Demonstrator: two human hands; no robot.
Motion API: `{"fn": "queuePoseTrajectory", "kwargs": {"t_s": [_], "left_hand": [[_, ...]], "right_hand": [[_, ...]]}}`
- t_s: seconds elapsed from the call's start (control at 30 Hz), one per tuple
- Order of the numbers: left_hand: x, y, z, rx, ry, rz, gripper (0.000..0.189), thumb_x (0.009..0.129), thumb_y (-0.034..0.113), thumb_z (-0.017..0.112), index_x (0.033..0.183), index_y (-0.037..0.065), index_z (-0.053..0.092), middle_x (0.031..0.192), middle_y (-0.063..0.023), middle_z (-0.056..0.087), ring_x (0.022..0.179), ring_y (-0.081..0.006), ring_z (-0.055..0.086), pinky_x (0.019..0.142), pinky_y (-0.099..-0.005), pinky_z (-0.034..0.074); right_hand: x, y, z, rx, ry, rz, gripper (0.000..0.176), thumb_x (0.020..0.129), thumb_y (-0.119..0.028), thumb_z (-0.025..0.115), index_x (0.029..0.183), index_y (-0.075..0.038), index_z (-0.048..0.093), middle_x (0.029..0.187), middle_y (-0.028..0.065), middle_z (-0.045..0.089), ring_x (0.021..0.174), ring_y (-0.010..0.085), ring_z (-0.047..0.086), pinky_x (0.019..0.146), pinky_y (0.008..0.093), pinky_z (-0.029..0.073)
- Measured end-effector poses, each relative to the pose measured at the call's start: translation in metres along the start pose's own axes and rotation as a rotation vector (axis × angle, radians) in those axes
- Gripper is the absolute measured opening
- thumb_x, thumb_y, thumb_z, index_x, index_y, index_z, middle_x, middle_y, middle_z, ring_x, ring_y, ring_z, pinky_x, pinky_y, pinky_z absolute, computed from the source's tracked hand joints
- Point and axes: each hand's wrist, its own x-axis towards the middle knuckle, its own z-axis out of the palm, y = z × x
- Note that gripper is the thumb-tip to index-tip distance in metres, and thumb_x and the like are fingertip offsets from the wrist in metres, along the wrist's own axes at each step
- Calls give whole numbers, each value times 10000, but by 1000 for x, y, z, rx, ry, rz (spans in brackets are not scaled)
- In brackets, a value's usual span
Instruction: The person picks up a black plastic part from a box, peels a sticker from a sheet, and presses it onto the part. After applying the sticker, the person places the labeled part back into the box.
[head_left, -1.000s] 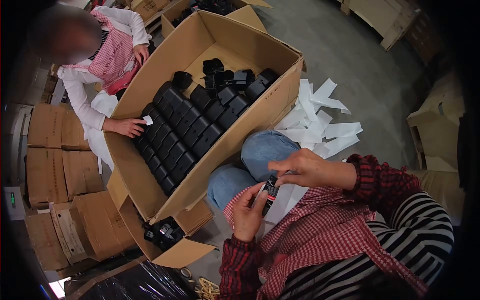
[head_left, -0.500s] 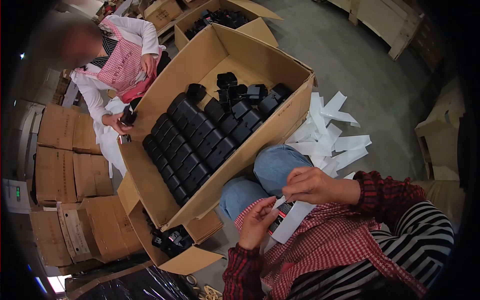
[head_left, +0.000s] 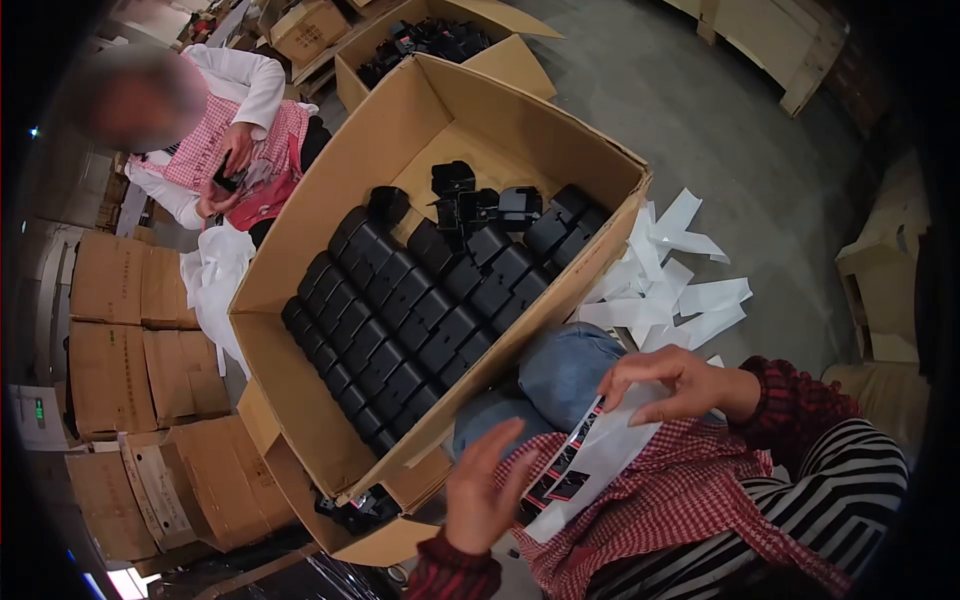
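My right hand (head_left: 680, 385) pinches the upper end of a label strip (head_left: 592, 480), a white backing sheet with small black-and-red labels along one edge. The strip slants down over my lap, across the red checked apron (head_left: 690, 480). Near its lower end is my left hand (head_left: 485, 480), with thumb and fingers apart and nothing visible in them. In front of my knees stands a large open cardboard box (head_left: 400, 445). Rows of black plastic parts (head_left: 400, 290) fill much of it, and several looser ones lie toward its far side.
White paper strips (head_left: 700, 295) lie scattered on the floor at the right. Across the box a co-worker (head_left: 235, 150) handles a small dark part. A smaller open box (head_left: 385, 540) with black parts stands below the large one, and stacked cartons (head_left: 110, 370) stand at the left.
My left hand has come away from the strip and opened, moving down and left. My right hand now holds the strip's upper end. The co-worker's hands have come together around a dark part.
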Motion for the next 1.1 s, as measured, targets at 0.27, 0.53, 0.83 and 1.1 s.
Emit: {"fn": "queuePoseTrajectory", "kwargs": {"t_s": [0.27, 0.53, 0.83, 1.1], "left_hand": [[215, -135, 8, 337, 94, 290, 368, 800, 3, 593, 1164, 57, 582, 1140, -131, 614, 1130, -314, 519, 937, -385, 432], [289, -122, 64, 675, -174, -28, 594, 769, 375, 705, 1253, 74, 539, 1356, -120, 469, 1234, -295, 414, 1003, -396, 380], [294, -110, 49, 781, -363, -102, 818, 606, 257, 844, 1292, 69, 440, 1239, -155, 503, 1121, -339, 515, 917, -425, 458], [255, -114, 50, 531, 40, 95, 726, 637, 116, 745, 1278, 28, 413, 1163, -221, 517, 1057, -371, 548, 882, -405, 477]], "right_hand": [[29, 8, 3, 201, 14, 27, 648, 852, -60, 652, 1420, -71, 340, 1126, 148, 627, 1049, 267, 593, 934, 378, 444], [20, 30, -9, 280, 114, 20, 676, 841, 13, 636, 1432, -80, 320, 1129, 180, 611, 1023, 258, 605, 867, 344, 491], [17, 21, -18, 244, 131, 23, 644, 847, 16, 626, 1418, -58, 340, 1130, 166, 601, 984, 237, 605, 840, 336, 502], [4, 1, -8, 210, 151, -14, 631, 848, 15, 622, 1412, -40, 345, 1145, 163, 592, 1022, 226, 587, 860, 340, 484]]}}
